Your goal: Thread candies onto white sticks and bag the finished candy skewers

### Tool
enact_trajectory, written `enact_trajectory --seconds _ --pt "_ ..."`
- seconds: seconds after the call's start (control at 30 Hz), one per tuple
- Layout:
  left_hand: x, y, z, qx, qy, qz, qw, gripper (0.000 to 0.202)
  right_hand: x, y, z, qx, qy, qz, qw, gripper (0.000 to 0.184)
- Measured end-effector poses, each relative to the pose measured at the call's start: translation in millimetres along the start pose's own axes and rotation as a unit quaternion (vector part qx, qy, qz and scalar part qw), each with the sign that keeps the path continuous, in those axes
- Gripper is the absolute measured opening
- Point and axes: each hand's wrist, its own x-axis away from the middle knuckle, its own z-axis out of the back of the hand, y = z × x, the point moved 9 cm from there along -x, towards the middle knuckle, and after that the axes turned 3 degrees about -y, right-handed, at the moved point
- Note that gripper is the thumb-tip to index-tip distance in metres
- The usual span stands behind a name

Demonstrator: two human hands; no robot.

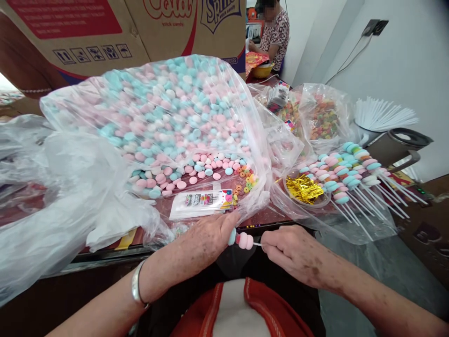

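Right hand [291, 252] pinching white stick [257, 244], pink candies [246, 241] between it and left hand [206, 236] curled over blue candy [232, 238]

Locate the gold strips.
In the head view, the gold strips lie in a clear bowl right of centre, just left of the candy sticks, beyond the right hand.

Left hand [210, 236] grips candies [246, 241]; right hand [293, 252], stick [257, 244].

I count my two hands [206, 238] [294, 252] near, one candy stick [245, 240] between them, one bowl of gold strips [325, 203] right, one co-worker [279, 33] far.
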Motion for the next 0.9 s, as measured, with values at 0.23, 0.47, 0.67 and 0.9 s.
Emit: enact_trajectory --seconds 0.23,0.47,0.67,0.9 --pt "-4 27 67.2 -0.048 0.161 -0.058 0.984 0.041 0 23 -19 -0.331 0.067 -0.077 0.938 0.030" --pt "42 -46 47.1 0.360 0.316 0.270 0.835 0.010 0 31 -32 -0.415 0.109 -0.087 0.899 0.032" --pt "27 -74 4.3 0.702 0.412 0.282 0.508 0.031 -6 13 -30 -0.315 0.125 -0.052 0.939 0.032" --pt "7 -87 -3.4 0.773 0.448 0.229 0.386 0.012 -10 -14 -31 -0.123 0.132 0.020 0.983 0.030"
